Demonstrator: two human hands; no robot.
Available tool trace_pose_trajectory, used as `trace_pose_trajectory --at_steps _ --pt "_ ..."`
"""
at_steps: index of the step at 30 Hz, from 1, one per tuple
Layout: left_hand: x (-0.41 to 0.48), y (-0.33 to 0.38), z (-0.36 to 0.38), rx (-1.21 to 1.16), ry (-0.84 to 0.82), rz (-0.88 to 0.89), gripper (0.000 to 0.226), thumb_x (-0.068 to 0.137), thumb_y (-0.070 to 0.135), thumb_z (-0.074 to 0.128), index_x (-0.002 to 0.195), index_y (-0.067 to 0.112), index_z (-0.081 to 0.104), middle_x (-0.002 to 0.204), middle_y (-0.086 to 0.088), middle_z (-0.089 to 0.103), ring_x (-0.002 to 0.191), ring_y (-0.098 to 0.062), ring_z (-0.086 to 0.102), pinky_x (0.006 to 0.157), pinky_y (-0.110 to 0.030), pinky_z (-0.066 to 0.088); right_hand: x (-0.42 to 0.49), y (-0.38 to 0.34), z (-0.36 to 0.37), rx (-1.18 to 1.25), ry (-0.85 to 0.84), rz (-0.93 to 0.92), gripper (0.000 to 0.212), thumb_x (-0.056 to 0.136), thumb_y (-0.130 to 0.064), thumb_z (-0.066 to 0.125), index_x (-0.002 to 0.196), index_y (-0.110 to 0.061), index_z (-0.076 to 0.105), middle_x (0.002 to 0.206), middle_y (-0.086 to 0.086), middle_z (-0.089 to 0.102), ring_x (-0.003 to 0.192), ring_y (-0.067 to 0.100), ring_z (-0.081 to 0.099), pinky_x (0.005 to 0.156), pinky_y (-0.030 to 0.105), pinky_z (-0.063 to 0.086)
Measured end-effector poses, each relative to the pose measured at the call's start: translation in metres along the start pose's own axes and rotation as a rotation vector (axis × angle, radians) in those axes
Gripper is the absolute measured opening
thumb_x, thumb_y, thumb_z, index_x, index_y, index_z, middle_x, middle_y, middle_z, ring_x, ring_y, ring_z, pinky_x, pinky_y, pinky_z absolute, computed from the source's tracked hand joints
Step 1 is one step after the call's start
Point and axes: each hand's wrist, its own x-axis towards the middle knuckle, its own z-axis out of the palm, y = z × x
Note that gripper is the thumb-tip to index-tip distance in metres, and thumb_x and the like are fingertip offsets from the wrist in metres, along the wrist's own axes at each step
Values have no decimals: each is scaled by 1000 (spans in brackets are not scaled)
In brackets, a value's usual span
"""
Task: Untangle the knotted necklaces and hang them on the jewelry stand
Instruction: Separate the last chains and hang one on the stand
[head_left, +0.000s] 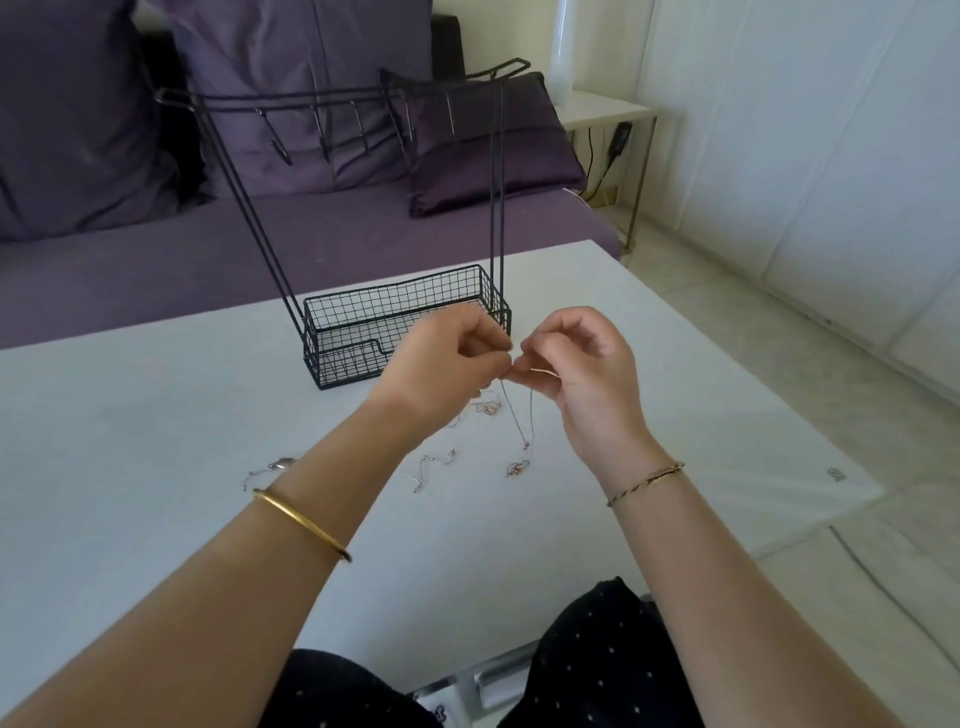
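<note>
Necklace chain (514, 415): thin, held up in the air just in front of the jewelry stand (395, 306), pinched at its top between both hands. From the pinch, two fine strands hang down, and their lower end reaches a small pendant (517, 467) lying on the surface (156, 415). I can't tell whether the strands are knotted; they're too thin on my feed.

Left hand (441, 358): fingers (500, 364) curled, tips pinching the chain. Right hand (587, 364): fingers (521, 370) also curled and pinching the same chain, tips almost touching the left ones.

More necklaces lie loose on the surface. A small tangled clump (485, 408) sits right under the hands, another loose chain (431, 465) lies nearer to me, and one more piece (270, 467) is beside the left forearm. A tiny item (835, 473) lies well apart near the right edge; I can't identify it.

The stand is black wire, upright, with a mesh basket base on the surface and a top bar with hooks (322, 135).

There's a gold bangle (301, 525) on the left wrist and a thin bracelet (647, 480) on the right. A purple sofa (311, 223) with cushions is behind the surface.
</note>
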Motion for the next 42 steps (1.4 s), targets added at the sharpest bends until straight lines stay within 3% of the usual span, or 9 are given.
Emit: trace_pose_trajectory --at_steps 3,5,9,14,17,22,26,34,42 --pt "1 -1 -3 -83 10 -33 12 88 5 62 91 15 67 75 0 66 55 1 55 58 -15 52 -1 0 2 -63 16 59 25 81 13 47 71 -8 56 67 9 52 48 10 40 48 23 39" --pt "2 -3 -6 -150 13 -75 13 90 4 60 92 13 70 76 -1 66 58 -2 56 58 -16 51 -3 0 2 -138 -19 70 25 81 9 52 71 -13 62 70 10 54 49 7 39 46 18 33" --pt "2 -5 -9 -228 -40 -158 15 92 5 59 88 10 72 76 -4 66 55 -5 54 57 -18 50 -8 -1 -2 -332 -126 2 22 86 1 58 91 -21 59 75 2 67 62 6 54 52 16 37" --pt "-1 -2 -8 -43 -10 -90 8 83 9 67 81 11 75 64 -3 62 51 -6 52 59 -30 51 -10 -8 -1 -415 -166 -63 28 86 3 59 88 -19 41 79 11 67 50 -1 50 52 11 36" --pt "-3 0 -6 48 46 -27 6 81 7 68 78 11 72 66 -2 67 50 -3 53 57 -39 53 -8 -7 1 -474 -144 -52 28 85 -1 63 86 -20 43 87 16 69 48 -3 49 50 10 35" --pt "-3 3 -5 58 45 25 10 80 5 69 78 14 67 58 10 63 48 -2 52 50 -26 50 -10 -9 0 -427 -132 -6 21 84 0 64 84 -17 52 78 9 69 45 -3 50 47 9 34" --pt "-3 4 -5 67 17 -8 6 81 8 68 79 13 66 58 4 61 49 -5 52 53 -31 51 -12 -13 0 -435 -160 -28 16 83 4 62 80 -12 63 68 2 65 44 -2 50 46 7 34" --pt "-1 4 -11 -436 -49 -320 6 90 5 62 87 3 67 69 -6 66 46 -7 47 46 -17 44 -14 -11 0 -493 -125 -196 25 81 1 67 82 -24 69 78 -11 71 67 0 60 62 11 44" --pt "-1 8 -13 -480 -98 -359 14 91 6 61 80 3 68 70 -7 65 46 -7 46 44 -16 43 -13 -11 1 -606 -84 -270 17 83 -3 67 79 -20 70 74 -17 66 66 -5 57 64 7 40"
